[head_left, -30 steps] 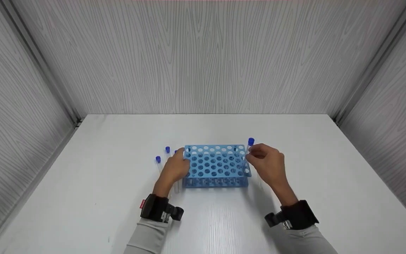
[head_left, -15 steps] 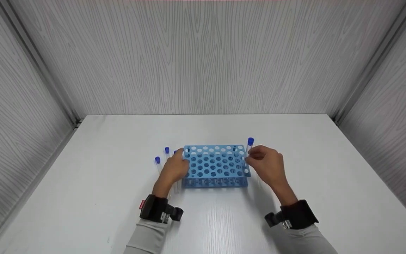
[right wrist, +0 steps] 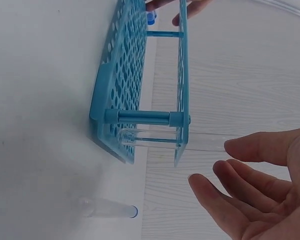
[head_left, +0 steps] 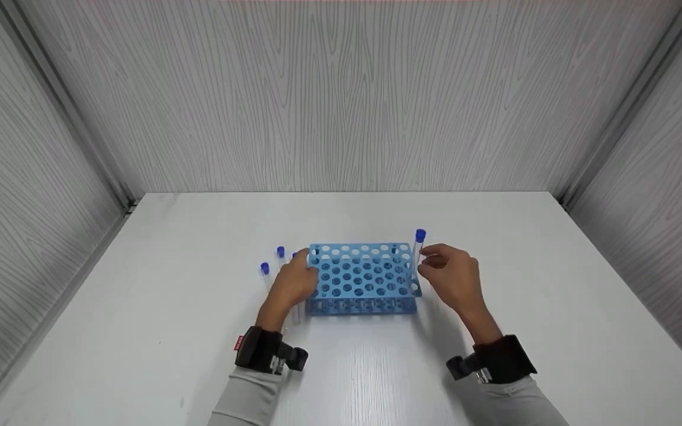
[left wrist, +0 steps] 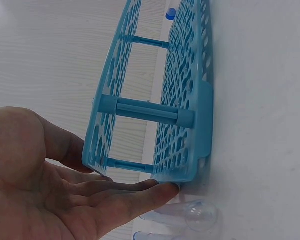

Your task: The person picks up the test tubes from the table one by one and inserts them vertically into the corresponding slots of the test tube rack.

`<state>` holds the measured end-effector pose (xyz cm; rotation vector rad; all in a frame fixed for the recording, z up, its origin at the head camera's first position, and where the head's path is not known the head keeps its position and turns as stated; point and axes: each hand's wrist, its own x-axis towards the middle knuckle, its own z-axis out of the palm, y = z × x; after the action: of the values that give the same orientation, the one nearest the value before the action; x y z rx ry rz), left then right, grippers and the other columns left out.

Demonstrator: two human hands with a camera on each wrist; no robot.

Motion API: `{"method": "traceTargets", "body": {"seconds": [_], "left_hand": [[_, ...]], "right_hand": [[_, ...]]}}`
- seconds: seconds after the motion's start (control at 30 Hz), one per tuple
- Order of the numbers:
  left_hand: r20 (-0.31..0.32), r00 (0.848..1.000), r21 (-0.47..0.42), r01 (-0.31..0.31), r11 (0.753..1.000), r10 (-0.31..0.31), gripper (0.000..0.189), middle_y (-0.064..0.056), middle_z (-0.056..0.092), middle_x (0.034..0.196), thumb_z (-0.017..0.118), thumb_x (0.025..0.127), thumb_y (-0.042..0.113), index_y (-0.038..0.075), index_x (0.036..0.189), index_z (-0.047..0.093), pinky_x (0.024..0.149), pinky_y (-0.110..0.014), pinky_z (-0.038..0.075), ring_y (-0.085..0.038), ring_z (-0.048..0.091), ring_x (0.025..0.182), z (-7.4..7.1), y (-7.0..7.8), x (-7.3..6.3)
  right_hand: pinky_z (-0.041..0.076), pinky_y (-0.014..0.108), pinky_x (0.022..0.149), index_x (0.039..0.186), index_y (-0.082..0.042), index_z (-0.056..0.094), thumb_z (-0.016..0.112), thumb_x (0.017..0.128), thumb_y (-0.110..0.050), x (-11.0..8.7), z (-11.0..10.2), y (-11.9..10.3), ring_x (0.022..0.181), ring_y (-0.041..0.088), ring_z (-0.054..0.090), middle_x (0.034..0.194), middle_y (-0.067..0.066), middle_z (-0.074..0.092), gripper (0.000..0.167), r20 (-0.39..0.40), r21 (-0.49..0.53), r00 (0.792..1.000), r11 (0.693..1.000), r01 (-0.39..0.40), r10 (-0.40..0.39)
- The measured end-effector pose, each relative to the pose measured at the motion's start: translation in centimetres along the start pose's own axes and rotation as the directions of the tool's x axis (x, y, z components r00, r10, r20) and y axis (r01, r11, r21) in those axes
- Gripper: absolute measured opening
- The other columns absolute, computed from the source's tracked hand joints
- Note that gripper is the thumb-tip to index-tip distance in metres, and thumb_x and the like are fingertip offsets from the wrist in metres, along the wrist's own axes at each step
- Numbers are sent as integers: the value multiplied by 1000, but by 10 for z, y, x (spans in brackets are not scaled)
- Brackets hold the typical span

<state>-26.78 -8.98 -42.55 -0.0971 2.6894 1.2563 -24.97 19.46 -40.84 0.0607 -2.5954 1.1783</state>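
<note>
Now, left hand (head_left: 295, 278): gripping blue perforated plastic rack (head_left: 353, 284).
Right hand (head_left: 453, 275): fingers standing parted beside clear blue-capped tube (head_left: 417, 251) in rack.

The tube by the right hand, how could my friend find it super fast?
Look for the blue rack on the white table. At its right end, beside the person's right hand, a clear tube with a blue cap is slotted in. It's the only tube in the rack; the other tubes are outside it.

Both arms (head_left: 273, 313) forward, right fingers (right wrist: 262, 146) loosely parted
</note>
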Motion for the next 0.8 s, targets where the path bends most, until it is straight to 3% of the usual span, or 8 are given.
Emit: {"method": "traceTargets", "body": {"seconds": [0.13, 0.27, 0.4, 0.6, 0.8], "left_hand": [[-3, 1000, 7, 8, 1000, -8, 59, -20, 34, 162, 36, 104, 18, 4, 160, 24, 119, -51, 34, -36, 44, 141, 1, 0, 1], [-4, 1000, 10, 17, 1000, -17, 59, -20, 33, 163, 35, 105, 18, 5, 161, 24, 122, -53, 29, -38, 37, 148, 1, -1, 1], [-2, 1000, -1, 19, 1000, -19, 59, -20, 34, 163, 36, 105, 18, 5, 161, 24, 120, -51, 33, -36, 42, 144, 2, -2, 1], [2, 1000, -20, 5, 1000, -5, 59, -20, 33, 163, 36, 105, 18, 5, 161, 24, 123, -53, 26, -38, 30, 151, 1, -2, 0], [2, 1000, -14, -21, 1000, 21, 58, -19, 37, 161, 35, 105, 18, 4, 160, 25, 123, -53, 26, -37, 38, 147, -1, -2, 0]], "right_hand": [[60, 48, 82, 115, -3, 74, 67, 88, -9, 2, 0, 3, 96, 33, 75, 102, 18, 77, 28, -12, -2, 1000, 1000, -13, 13], [60, 48, 84, 113, -1, 74, 66, 90, -8, 2, 1, 6, 96, 33, 74, 103, 18, 77, 26, -17, -6, 1000, 1000, -22, 22], [60, 48, 84, 114, -1, 74, 65, 91, -8, 2, 2, 9, 96, 32, 74, 104, 18, 77, 26, -16, -13, 999, 999, -38, 37], [60, 45, 83, 117, -2, 73, 64, 94, -11, 4, 4, 13, 94, 31, 73, 106, 18, 76, 26, -7, -14, 998, 998, -68, 68], [57, 40, 75, 116, -5, 74, 62, 96, -14, 6, 7, 18, 88, 28, 71, 104, 16, 77, 25, -28, -51, 996, 995, -84, 83]]}}
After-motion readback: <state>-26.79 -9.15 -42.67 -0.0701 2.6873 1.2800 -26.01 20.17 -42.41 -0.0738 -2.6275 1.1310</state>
